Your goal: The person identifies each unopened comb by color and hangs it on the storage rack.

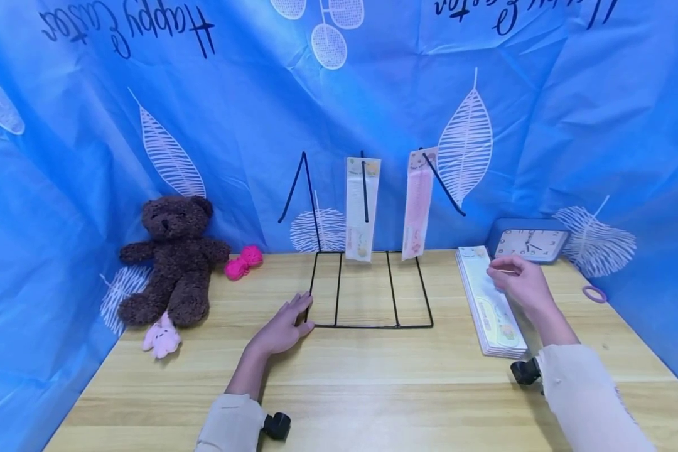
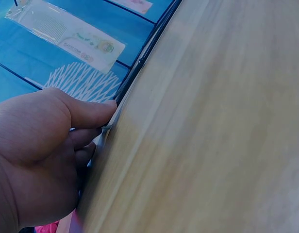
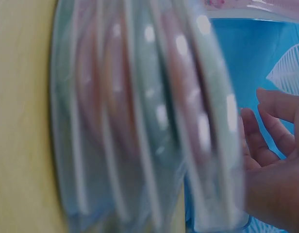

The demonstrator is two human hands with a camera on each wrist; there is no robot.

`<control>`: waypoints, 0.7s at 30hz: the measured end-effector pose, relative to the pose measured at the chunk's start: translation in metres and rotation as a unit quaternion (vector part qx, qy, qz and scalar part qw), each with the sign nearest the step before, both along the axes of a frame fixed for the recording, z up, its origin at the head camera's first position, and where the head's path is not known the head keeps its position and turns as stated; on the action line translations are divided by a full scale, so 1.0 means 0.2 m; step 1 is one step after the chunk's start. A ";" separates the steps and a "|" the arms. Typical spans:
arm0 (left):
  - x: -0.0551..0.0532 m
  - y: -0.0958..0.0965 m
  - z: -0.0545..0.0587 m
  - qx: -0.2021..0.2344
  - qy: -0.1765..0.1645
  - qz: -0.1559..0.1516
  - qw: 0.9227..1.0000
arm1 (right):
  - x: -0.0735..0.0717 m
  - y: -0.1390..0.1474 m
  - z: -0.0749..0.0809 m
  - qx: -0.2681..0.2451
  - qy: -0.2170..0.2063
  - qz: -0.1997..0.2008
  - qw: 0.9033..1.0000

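A black wire rack stands on the table. From its middle hook hangs a white packaged comb, and from its right hook a pink packaged comb; the left hook is bare. My left hand holds the rack's front left corner, thumb on the bar and the other fingers beyond it. To the right lies a stack of packaged combs, green and pink edges showing in the right wrist view. My right hand hovers at the stack's far right side, fingers loosely bent and apart with nothing between them.
A brown teddy bear sits at the left, a small pink plush toy by its feet and a bright pink yarn bundle beside it. Behind the stack stands a clock. A purple ring lies near the right edge.
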State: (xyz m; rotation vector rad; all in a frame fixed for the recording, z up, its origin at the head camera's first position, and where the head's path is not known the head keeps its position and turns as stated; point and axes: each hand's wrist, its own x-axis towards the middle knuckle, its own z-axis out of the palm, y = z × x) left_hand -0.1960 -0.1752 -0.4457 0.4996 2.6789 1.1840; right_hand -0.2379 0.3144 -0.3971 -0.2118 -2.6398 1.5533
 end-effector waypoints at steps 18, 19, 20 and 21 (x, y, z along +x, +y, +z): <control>0.00 0.00 0.00 0.003 -0.001 0.001 1.000 | -0.01 0.12 -0.08 0.018 -0.041 0.007 0.999; 0.00 0.00 0.00 0.005 0.001 0.001 1.000 | -0.01 0.12 -0.08 0.022 -0.046 0.011 0.999; 0.00 0.00 0.00 0.003 0.000 0.001 1.000 | -0.01 0.13 -0.08 0.026 -0.052 0.014 0.998; 0.00 0.00 0.00 0.002 -0.001 0.002 1.000 | -0.01 0.13 -0.09 0.030 -0.058 0.019 0.998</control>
